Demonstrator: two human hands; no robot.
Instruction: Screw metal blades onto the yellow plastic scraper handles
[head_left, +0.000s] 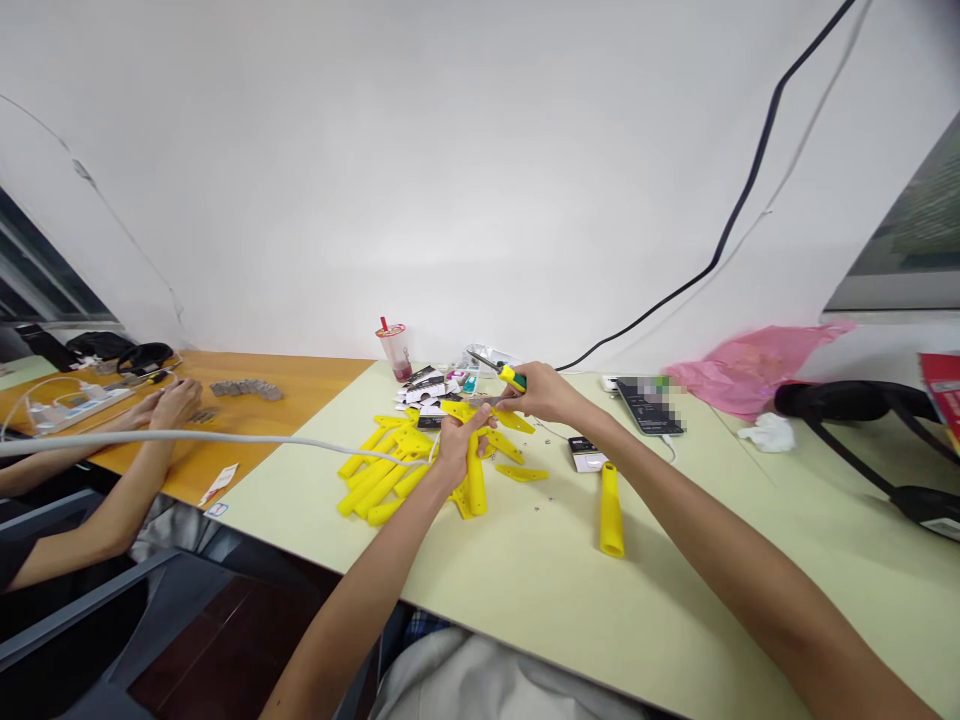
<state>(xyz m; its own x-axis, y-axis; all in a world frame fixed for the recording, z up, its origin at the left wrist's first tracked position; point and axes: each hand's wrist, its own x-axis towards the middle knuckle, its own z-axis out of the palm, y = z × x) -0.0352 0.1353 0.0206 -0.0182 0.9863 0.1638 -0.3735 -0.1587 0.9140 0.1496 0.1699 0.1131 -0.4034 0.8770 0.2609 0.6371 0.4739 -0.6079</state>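
Observation:
My left hand (452,448) is closed around a yellow plastic handle (476,482), which points down toward the table. My right hand (546,393) grips a screwdriver (513,378) with a yellow and green handle, its metal shaft angled up and left. Between the two hands, a flat grey metal strip (489,401) lies at the top of the yellow handle, touched by the right fingertips. A pile of similar yellow handles (379,485) is left of my left hand. Flat yellow pieces (523,474) and tiny screws lie by the hands. Another yellow tube-like handle (611,510) stands apart on the right.
Small black and white boxes (586,454), a phone (651,405) with a cable, and a pink bag (754,370) are on the pale table. A drink cup (395,352) stands behind. A white cable (300,438) crosses the left, where another person's hands (176,402) work.

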